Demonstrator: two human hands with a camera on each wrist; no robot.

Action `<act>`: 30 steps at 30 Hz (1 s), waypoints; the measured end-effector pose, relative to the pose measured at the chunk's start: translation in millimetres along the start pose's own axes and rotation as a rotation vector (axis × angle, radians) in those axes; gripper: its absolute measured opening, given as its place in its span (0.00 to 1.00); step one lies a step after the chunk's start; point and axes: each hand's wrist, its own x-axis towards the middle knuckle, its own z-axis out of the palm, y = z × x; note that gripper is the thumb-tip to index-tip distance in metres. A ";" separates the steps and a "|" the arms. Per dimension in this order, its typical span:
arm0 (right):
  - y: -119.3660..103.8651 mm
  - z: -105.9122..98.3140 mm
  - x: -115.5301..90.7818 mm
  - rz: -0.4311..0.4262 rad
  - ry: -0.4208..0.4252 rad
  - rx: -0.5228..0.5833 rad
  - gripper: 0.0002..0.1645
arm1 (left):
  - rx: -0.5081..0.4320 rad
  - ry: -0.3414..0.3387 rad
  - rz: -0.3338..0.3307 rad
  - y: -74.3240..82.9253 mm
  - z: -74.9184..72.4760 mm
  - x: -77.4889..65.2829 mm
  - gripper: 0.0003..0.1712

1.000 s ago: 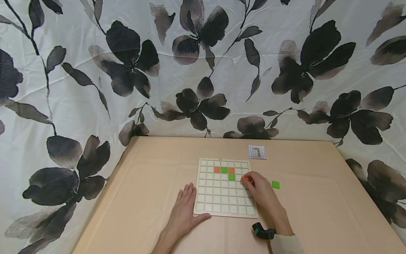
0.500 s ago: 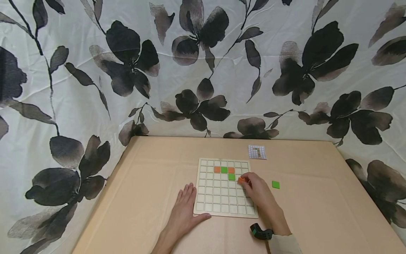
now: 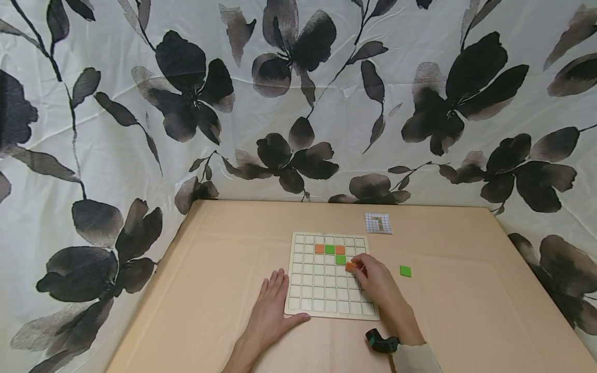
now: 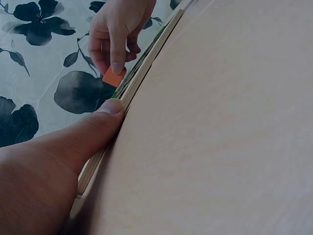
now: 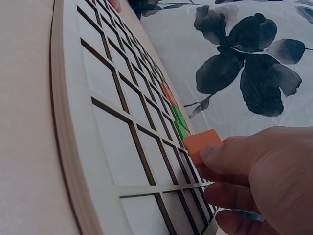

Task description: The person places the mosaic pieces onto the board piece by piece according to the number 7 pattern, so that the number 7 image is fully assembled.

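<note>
A wooden grid board (image 3: 331, 305) lies flat on the table, with orange and green square tiles set in some upper cells, such as a green tile (image 3: 329, 249). My right hand (image 3: 380, 282) pinches an orange tile (image 5: 201, 145) between thumb and fingers, over the board's right part. In the right wrist view that tile is tilted above the cells. My left hand (image 3: 269, 306) rests at the board's lower left corner, fingers straight along the left side and thumb (image 4: 111, 106) on the front edge. A loose green tile (image 3: 405, 271) lies right of the board.
A small printed pattern card (image 3: 378, 223) lies behind the board, to the right. The pale wooden table (image 3: 196, 259) meets a floral curtain (image 3: 261, 119) at its back edge. A black band (image 3: 382, 342) is on my right wrist.
My right hand has moved a little left across the board with the orange tile, closer to the placed green tile. My left hand has stayed put.
</note>
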 end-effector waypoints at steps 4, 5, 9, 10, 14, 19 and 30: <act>-0.6 1.9 -0.3 -0.005 0.003 0.004 0.12 | -0.002 -0.003 -0.002 -0.2 0.2 0.0 0.65; -0.8 2.3 -0.5 -0.007 0.004 0.004 0.12 | -0.002 -0.003 -0.002 -0.3 0.3 0.0 0.65; -1.8 4.1 -1.0 -0.017 0.007 -0.004 0.11 | -0.001 0.001 0.002 -0.6 0.5 -0.3 0.65; -2.1 4.6 -1.1 -0.021 0.009 -0.004 0.10 | -0.001 0.001 0.003 -0.6 0.5 -0.3 0.64; -3.1 7.3 -1.7 -0.052 0.024 -0.005 0.10 | -0.002 -0.004 0.000 -0.9 0.2 -0.3 0.64; -4.9 10.9 -2.2 -0.061 0.028 -0.016 0.10 | -0.001 -0.012 -0.003 -1.0 -0.1 0.3 0.64; -3.5 15.5 -2.6 -0.125 0.057 -0.032 0.09 | -0.007 -0.010 -0.002 -1.7 -0.5 -0.2 0.65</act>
